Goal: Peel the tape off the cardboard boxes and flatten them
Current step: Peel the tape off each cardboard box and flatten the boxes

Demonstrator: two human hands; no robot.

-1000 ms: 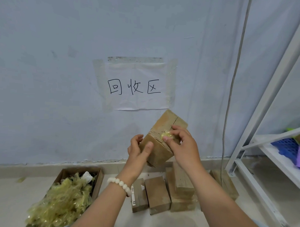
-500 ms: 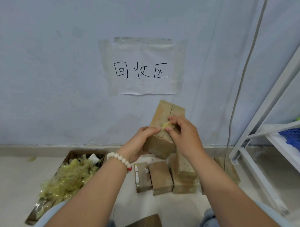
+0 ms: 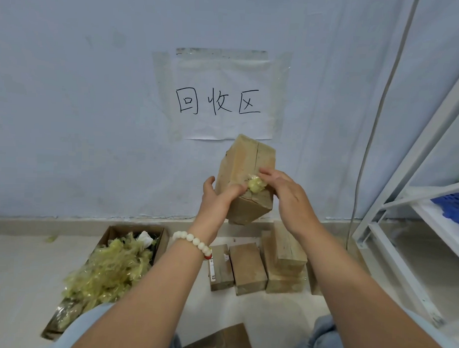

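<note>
Evidently mid-peel, head view: the cardboard box [image 3: 245, 164] was held upright in the air in front of the wall [image 3: 69, 116], above the floor and apart from the other boxes. The left hand [image 3: 217, 197] wrapped the box's lower left edge with the thumb laid across the front face, its grip closed round the box as a brace. The right hand [image 3: 287, 196] had its grip pinched on a wad of yellowish tape [image 3: 256, 185], which was balled at the fingertips and lay against the front face beside the centre seam. Whether a strip joined the wad to the cardboard could not be told. The step in hand was judged to be tape removal; flattening of this box had not begun. The next move probably called for a pull away from the face while the left hand resisted, then disposal of the wad. Below, on the pale floor [image 3: 16, 283], several closed boxes [image 3: 248, 268] lay side by side and partly stacked near the skirting. To their left, an open carton [image 3: 132, 229] was heaped with tape scraps [image 3: 108, 271]. A flat piece of cardboard [image 3: 222, 340] showed at the lower edge. A handwritten paper sign [image 3: 220, 100] was taped to the wall. A white shelf frame [image 3: 416, 154] holding a blue basket [image 3: 453, 207] stood at right, with a cable [image 3: 373, 126] hanging beside it.
</note>
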